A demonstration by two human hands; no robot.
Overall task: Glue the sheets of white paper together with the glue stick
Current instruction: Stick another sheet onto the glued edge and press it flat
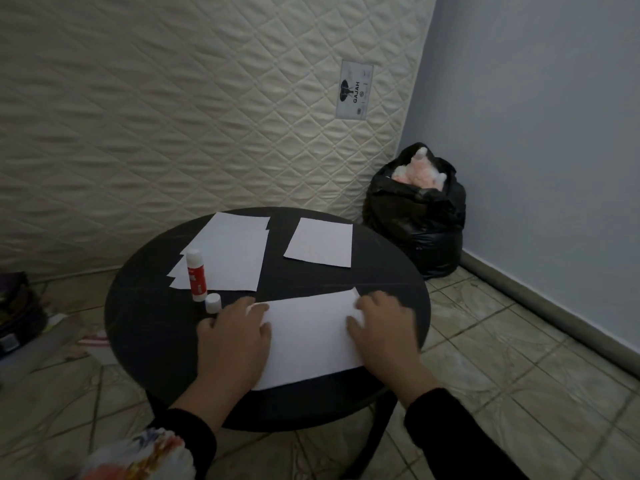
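Observation:
A white sheet of paper [310,337] lies at the near side of the round black table [145,317]. My left hand [235,344] presses flat on its left edge and my right hand [384,334] presses flat on its right edge, fingers spread. A red and white glue stick [196,275] stands upright left of the sheet, and its white cap [213,303] stands beside it near my left fingertips. A stack of white sheets [227,252] lies behind the glue stick. One more white sheet [320,242] lies at the far right of the table.
A quilted cream mattress [173,116] leans upright behind the table. A stuffed black rubbish bag [419,216] sits in the corner by the blue wall [536,133]. Clutter [17,317] lies on the tiled floor at the left.

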